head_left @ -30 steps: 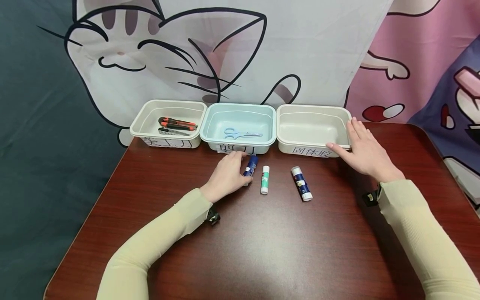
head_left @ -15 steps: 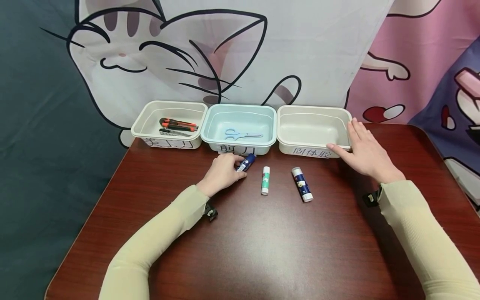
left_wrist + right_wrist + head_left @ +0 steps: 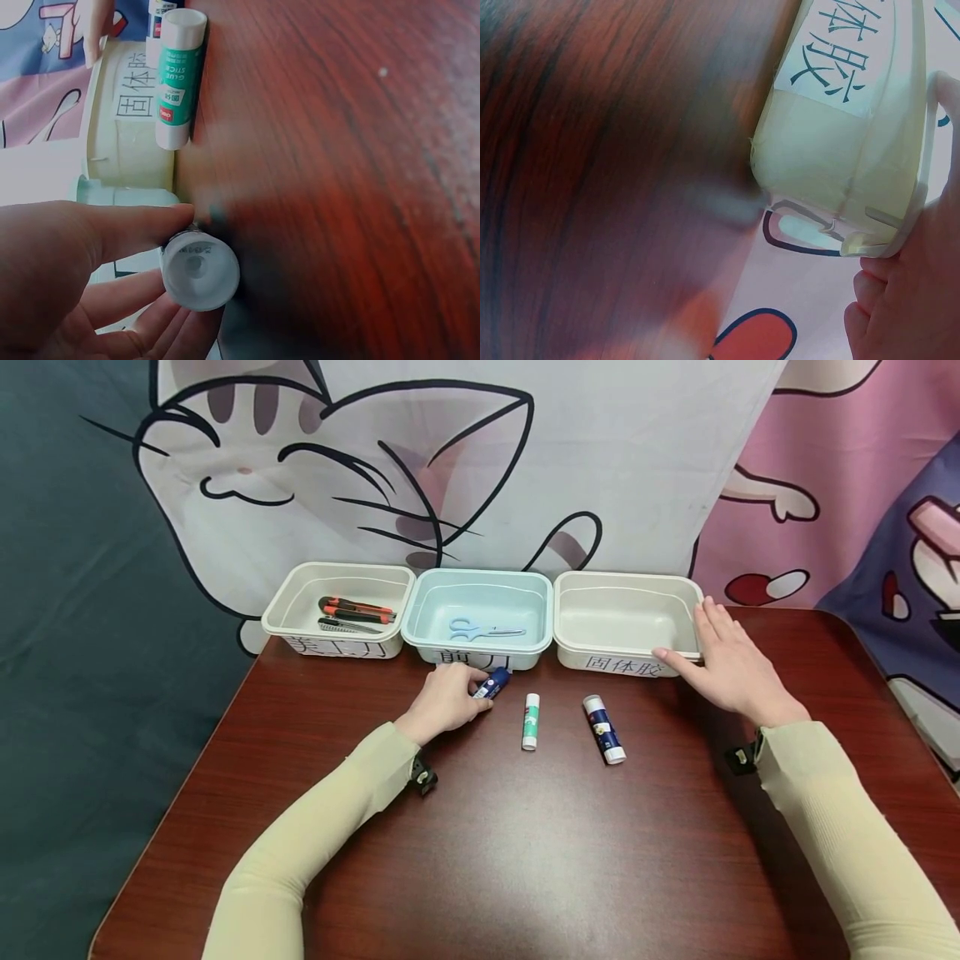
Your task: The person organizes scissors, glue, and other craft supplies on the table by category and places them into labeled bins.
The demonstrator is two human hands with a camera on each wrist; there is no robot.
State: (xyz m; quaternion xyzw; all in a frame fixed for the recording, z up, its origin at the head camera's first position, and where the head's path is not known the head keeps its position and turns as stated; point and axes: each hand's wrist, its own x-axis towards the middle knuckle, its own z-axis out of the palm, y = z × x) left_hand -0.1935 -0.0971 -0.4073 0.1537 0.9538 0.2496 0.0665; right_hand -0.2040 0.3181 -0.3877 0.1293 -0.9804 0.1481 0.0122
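Note:
My left hand (image 3: 445,700) holds a dark blue glue stick (image 3: 492,683) between thumb and fingers, just in front of the light blue bin (image 3: 422,643). In the left wrist view the glue stick's pale round end (image 3: 201,271) faces the camera, the thumb on one side and fingers on the other. A thinner green and white glue stick (image 3: 530,722) lies to its right, then a dark blue one with white ends (image 3: 603,729). My right hand (image 3: 735,668) rests with straight fingers on the right end of the cream bin (image 3: 572,653).
Another cream bin (image 3: 279,625) at the left holds several utility knives (image 3: 356,610). Light blue scissors (image 3: 480,629) lie in the middle bin. The bins stand in a row along the back of the wooden table (image 3: 540,860), against a printed cloth (image 3: 637,460).
My left hand has drawn slightly left with the blue glue stick, which now tilts more than a second ago. The right hand has stayed on the bin.

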